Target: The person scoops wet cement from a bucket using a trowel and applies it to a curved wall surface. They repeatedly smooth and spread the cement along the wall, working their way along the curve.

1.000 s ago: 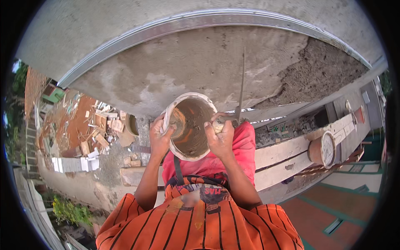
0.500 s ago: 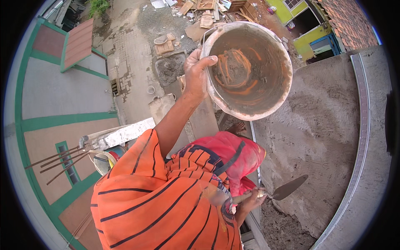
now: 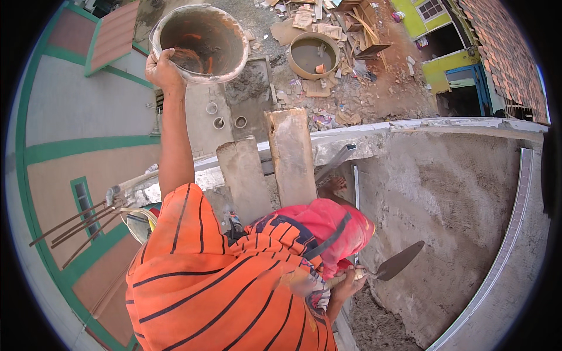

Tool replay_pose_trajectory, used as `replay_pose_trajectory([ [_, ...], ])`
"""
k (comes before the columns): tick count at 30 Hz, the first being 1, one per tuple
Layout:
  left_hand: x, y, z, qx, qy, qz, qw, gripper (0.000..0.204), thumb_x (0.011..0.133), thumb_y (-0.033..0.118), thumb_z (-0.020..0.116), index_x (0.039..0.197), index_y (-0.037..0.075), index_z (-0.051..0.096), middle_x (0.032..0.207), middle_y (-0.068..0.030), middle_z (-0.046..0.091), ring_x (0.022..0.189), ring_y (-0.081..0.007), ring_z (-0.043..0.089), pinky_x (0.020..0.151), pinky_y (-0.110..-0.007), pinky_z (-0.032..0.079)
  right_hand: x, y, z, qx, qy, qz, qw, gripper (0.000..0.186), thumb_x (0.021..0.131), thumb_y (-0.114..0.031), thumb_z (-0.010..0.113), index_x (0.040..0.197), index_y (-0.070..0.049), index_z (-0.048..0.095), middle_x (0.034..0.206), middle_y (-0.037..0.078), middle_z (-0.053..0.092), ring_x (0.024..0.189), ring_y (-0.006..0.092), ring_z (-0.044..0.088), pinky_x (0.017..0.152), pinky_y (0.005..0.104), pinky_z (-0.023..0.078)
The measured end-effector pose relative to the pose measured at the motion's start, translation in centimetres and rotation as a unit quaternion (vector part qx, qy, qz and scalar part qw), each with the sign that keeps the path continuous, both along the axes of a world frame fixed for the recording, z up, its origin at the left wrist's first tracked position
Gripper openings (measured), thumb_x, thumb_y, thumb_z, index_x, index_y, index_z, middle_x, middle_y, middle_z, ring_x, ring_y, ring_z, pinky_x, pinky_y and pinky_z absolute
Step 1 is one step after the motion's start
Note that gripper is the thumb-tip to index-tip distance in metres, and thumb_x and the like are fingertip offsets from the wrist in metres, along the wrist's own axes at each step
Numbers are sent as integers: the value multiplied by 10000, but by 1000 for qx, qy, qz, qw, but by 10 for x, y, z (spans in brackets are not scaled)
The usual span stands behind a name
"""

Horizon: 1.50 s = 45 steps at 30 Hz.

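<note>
My left arm is stretched out to the far left, and my left hand (image 3: 165, 71) is closed on the rim of a mortar-smeared bucket (image 3: 231, 47). The bucket is tilted so its inside faces me; grey residue and orange-brown streaks coat it. Low on the right, my right hand (image 3: 349, 285) grips the handle of a pointed trowel (image 3: 401, 261). Its blade points right, in front of a grey plastered surface (image 3: 433, 193). A heap of rough wet mortar (image 3: 380, 322) lies below the trowel.
Two worn planks (image 3: 291, 152) extend ahead of my knees. A long metal strip (image 3: 510, 234) runs along the plastered surface. Rusty rods (image 3: 76, 225) jut out at left beside a pail (image 3: 139, 225). Far below are a round water basin (image 3: 293, 61), small pots (image 3: 219, 123) and scattered debris.
My left hand has carried the bucket left and farther out, uncovering the planks and the water basin. The trowel in my right hand has shifted only slightly; the view has tilted.
</note>
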<state>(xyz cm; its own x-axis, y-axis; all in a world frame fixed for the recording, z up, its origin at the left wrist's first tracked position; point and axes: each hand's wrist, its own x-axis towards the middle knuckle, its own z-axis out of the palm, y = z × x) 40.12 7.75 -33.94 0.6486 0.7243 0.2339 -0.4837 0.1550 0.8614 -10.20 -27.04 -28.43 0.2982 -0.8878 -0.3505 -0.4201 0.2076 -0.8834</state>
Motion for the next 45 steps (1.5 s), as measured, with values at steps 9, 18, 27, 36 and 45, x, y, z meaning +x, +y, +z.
replay_pose_trajectory([
  [9, 7, 58, -30, -11, 19, 108, 994, 108, 723, -52, 614, 830, -46, 629, 758, -44, 606, 692, -158, 578, 650, -303, 480, 9, -3, -4, 1, 34, 32, 999, 257, 812, -42, 566, 1036, -16, 444, 700, 59, 517, 519, 134, 512, 490, 263, 420],
  [18, -44, 70, -129, 51, 430, 295, 852, 499, 805, 335, 661, 1098, -38, 506, 963, -159, 560, 858, -213, 561, 625, -333, 481, 15, 2, -8, -13, 76, 61, 995, 244, 812, -37, 562, 1027, -11, 449, 721, 59, 516, 526, 135, 507, 494, 261, 415],
  [27, -65, 100, -222, -12, 364, 82, 928, 270, 804, 3, 549, 1068, -20, 495, 959, -94, 575, 803, -130, 540, 673, -245, 434, 16, -2, -11, 24, 110, 86, 990, 233, 825, -106, 561, 1019, -7, 475, 792, 97, 552, 634, 170, 550, 585, 282, 446],
  [36, -119, 74, -183, -98, 416, -219, 877, 435, 799, -119, 427, 1208, 29, 415, 1169, -199, 562, 952, -218, 600, 780, -292, 487, -12, -27, -52, -170, 281, 264, 907, 394, 826, -258, 603, 1067, 25, 474, 778, 129, 567, 792, 306, 578, 811, 412, 449],
  [45, -265, 58, -54, -261, 548, -623, 494, 352, 822, -96, 552, 1135, 53, 492, 1126, -136, 621, 1035, -241, 637, 906, -379, 519, 70, -15, -21, 106, 94, 183, 973, 210, 845, -38, 555, 1024, -44, 445, 715, 50, 516, 569, 110, 508, 514, 244, 408],
])
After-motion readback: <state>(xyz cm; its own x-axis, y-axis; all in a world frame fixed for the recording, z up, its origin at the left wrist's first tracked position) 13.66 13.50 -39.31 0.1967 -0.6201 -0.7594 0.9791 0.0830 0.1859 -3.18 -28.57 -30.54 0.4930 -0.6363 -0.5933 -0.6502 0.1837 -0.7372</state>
